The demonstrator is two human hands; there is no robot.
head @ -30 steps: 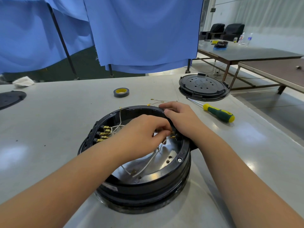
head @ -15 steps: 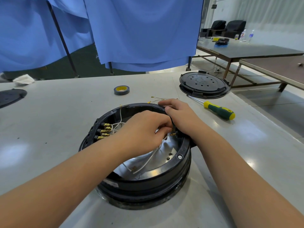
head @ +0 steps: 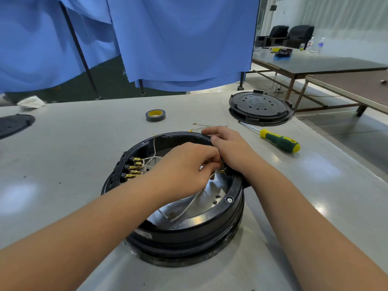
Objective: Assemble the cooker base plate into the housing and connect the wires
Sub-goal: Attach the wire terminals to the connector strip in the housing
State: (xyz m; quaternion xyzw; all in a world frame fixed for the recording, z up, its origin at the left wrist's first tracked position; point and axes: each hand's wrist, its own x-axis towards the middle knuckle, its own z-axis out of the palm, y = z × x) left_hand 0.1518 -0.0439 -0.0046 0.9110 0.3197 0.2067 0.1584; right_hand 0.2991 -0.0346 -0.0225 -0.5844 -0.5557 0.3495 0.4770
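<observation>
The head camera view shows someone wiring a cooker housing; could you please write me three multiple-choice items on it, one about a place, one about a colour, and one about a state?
1. Where does the screwdriver lie?
A. On the table right of the housing
B. Inside the housing
C. On the black lid

2. What colour is the inside of the tape roll?
A. Red
B. Yellow
C. White

3. What is the right hand doing?
A. Holding the screwdriver
B. Lying flat on the table
C. Gripping the far rim of the housing

Answers: 1 A, it lies on the table beyond the right wrist. 2 B, the core shows yellow within grey tape. 3 C, its fingers curl over the rim while the left hand works inside at the wires.
</observation>
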